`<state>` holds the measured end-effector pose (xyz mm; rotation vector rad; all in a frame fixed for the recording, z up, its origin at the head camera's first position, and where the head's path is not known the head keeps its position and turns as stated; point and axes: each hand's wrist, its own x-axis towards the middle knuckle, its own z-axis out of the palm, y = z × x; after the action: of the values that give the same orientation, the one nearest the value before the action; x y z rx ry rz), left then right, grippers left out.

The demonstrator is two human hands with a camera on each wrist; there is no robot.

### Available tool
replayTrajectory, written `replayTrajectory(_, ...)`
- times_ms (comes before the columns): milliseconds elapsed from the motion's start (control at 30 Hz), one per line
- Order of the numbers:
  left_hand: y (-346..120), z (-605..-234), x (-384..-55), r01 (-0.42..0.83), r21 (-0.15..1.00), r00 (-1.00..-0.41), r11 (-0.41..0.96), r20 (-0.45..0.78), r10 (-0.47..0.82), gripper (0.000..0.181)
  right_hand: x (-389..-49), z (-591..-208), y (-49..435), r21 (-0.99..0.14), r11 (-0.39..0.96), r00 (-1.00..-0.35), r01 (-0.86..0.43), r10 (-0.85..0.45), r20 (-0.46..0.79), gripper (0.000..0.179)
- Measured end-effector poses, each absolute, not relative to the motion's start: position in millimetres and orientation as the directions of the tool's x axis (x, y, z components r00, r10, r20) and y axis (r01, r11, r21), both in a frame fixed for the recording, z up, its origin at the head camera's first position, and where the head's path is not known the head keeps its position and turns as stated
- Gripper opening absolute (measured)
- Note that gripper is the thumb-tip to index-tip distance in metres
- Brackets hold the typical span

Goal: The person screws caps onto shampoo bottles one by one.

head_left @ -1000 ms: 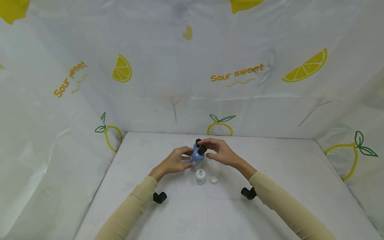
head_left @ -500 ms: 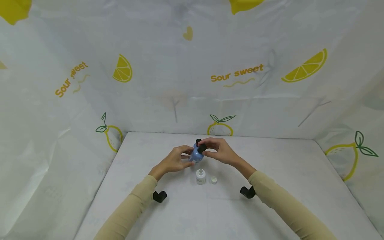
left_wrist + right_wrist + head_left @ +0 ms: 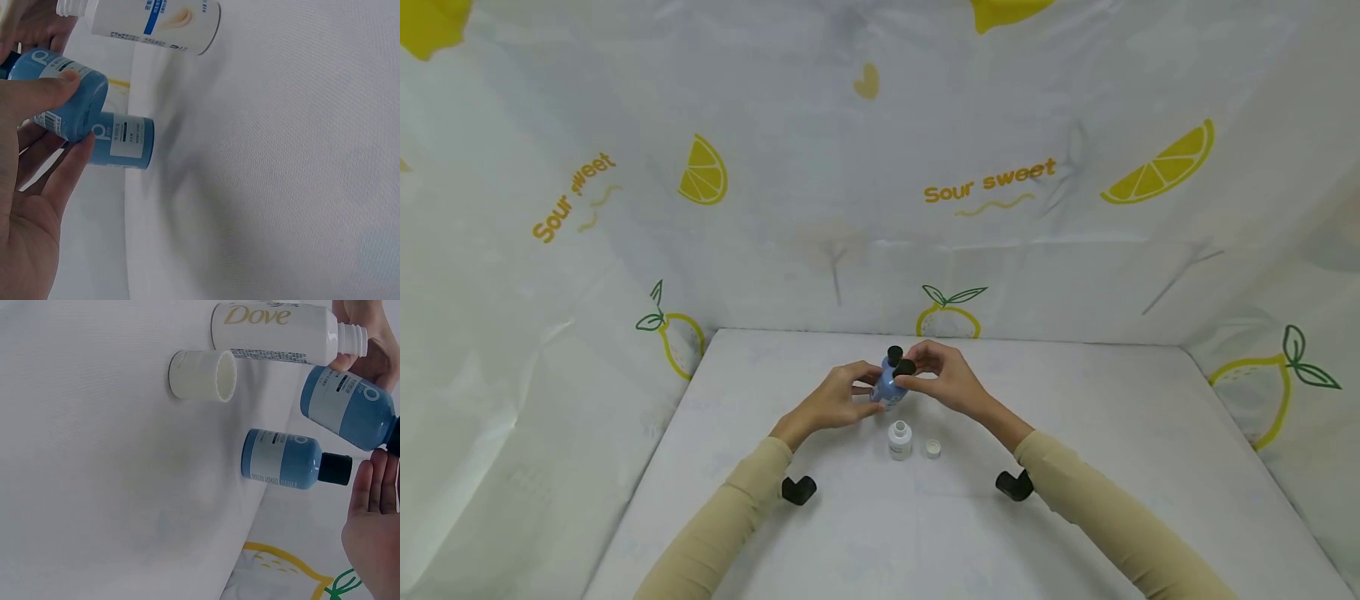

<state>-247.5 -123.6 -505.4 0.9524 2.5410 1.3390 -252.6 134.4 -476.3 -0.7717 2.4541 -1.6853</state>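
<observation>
My left hand (image 3: 833, 400) grips a blue bottle (image 3: 81, 94) round its body, thumb on the label side. This bottle leans with its black cap (image 3: 905, 367) toward my right hand (image 3: 951, 379), whose thumb and fingers pinch that cap. Just behind it stands a second blue bottle (image 3: 284, 459), upright and wearing a black cap of its own. Nearer to me is a white Dove bottle (image 3: 900, 442) with a bare threaded neck. Beside that lies its small white cap (image 3: 201, 376), open end up.
A white cloth covers the table (image 3: 925, 542). Behind rises a white curtain (image 3: 790, 275) printed with lemons. Black wrist-camera mounts (image 3: 799, 490) stick out below both forearms.
My right thumb and fingers have come in from beside the held bottle's black cap and now pinch it. My left hand keeps its grip; the white bottle and its cap stay put.
</observation>
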Motion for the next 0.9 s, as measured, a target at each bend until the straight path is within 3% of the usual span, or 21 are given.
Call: replayTrajectory(900, -124.5, -509.2, -249.8, 0.472, 0.780, -0.800, 0.411, 0.183, 0.571, 0.052, -252.2, -482.5, 130.6, -0.895, 0.275, -0.892, -0.351, -0.390, 0.230, 0.036)
